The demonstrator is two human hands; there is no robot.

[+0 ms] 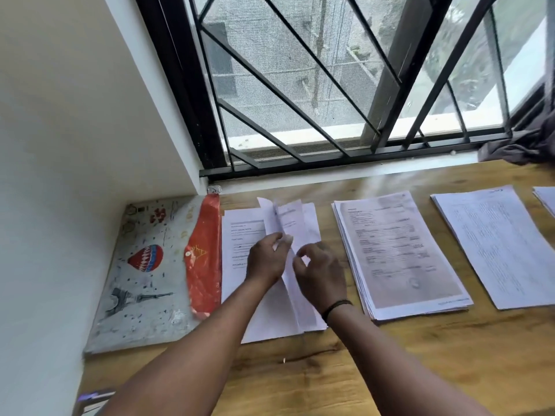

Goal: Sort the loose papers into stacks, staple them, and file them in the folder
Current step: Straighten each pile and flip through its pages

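Just right of the printed folder (141, 274), both hands pinch lifted sheets (282, 217) in their fingers, probably to sort the pile

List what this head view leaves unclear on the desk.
- Lifted white sheets: motion-blurred; print unreadable.
- Leftmost flat paper stack: largely covered by the left hand, the right hand and both forearms.
- Far-right white paper pile: cut off by the frame edge.
- Purple object at the bottom edge: cropped, unidentifiable.
- No stapler visible.
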